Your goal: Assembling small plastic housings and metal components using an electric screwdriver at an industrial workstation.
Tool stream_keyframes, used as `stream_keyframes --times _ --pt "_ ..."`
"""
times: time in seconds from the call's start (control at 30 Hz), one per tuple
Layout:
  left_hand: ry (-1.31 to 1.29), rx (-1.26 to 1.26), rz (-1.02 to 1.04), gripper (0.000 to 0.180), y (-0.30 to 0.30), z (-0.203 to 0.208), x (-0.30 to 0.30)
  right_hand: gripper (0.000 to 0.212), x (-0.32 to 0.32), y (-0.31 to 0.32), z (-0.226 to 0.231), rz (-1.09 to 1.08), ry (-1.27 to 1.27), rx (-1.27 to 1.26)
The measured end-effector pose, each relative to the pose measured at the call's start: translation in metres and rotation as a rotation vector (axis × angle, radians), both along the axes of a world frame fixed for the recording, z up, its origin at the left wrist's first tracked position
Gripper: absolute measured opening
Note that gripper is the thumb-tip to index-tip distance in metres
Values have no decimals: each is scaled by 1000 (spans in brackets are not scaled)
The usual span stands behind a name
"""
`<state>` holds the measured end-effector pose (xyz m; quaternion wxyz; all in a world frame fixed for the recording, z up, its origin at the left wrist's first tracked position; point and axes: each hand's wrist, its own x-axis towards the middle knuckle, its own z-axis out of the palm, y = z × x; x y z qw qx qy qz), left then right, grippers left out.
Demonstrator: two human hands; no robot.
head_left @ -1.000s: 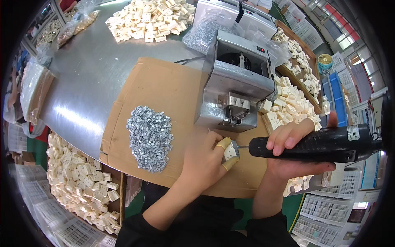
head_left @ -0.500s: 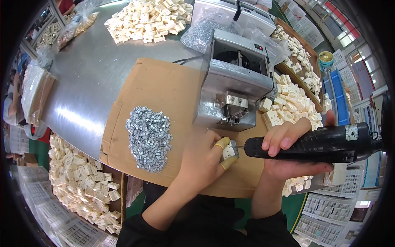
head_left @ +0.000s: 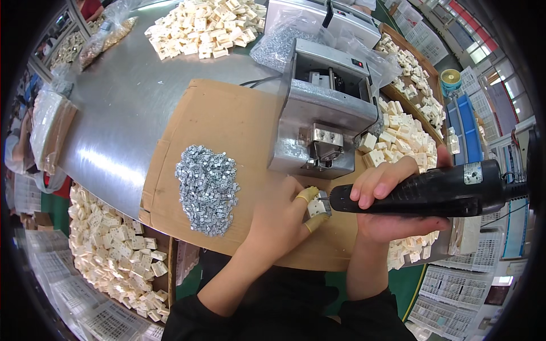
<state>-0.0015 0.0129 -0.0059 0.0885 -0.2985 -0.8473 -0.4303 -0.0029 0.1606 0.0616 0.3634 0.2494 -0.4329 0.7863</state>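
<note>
My left hand [head_left: 278, 216], with yellow finger cots on two fingertips, pinches a small cream plastic block [head_left: 315, 207] with a metal part on its right side. My right hand [head_left: 392, 196] grips a black electric screwdriver [head_left: 432, 193], held almost level and pointing left. The tool's nose is close to the block, its bit reaching the metal side. Behind the block stands a grey metal screw feeder [head_left: 321, 108] with a small steel outlet [head_left: 326, 143] on its front. A heap of small metal clamp pieces [head_left: 206, 190] lies left of my left hand.
A cardboard sheet [head_left: 227, 113] covers part of the steel table [head_left: 108, 113]. Cream blocks are heaped at the far side [head_left: 205, 25], the right [head_left: 406, 142] and lower left [head_left: 111, 250]. A clear bag of screws [head_left: 284, 42] sits behind the feeder. The screwdriver's cord [head_left: 517, 190] runs right.
My right hand has moved the screwdriver slightly left, bringing its nose nearer the block. Inside the feeder, a light-coloured part has come up. My left hand stays nearly still.
</note>
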Motion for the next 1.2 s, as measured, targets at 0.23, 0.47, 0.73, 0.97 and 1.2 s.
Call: stream_keyframes --times 0.23,0.47,0.73,0.97,1.2 --pt "5 45 -9 45 1 -5 -2 105 -1 1 -4 7 2 36" --pt "-11 46 -48 44 -2 -6 -3 105 -2 1 -4 22 -30 43" --pt "-76 58 -15 47 -1 -6 -1 104 0 -1 -1 12 -63 73" --pt "-24 55 -58 46 -3 -4 -3 104 0 0 -2 27 -49 96" --pt "-37 50 -49 44 -2 -4 -3 104 1 1 -1 36 -61 108"
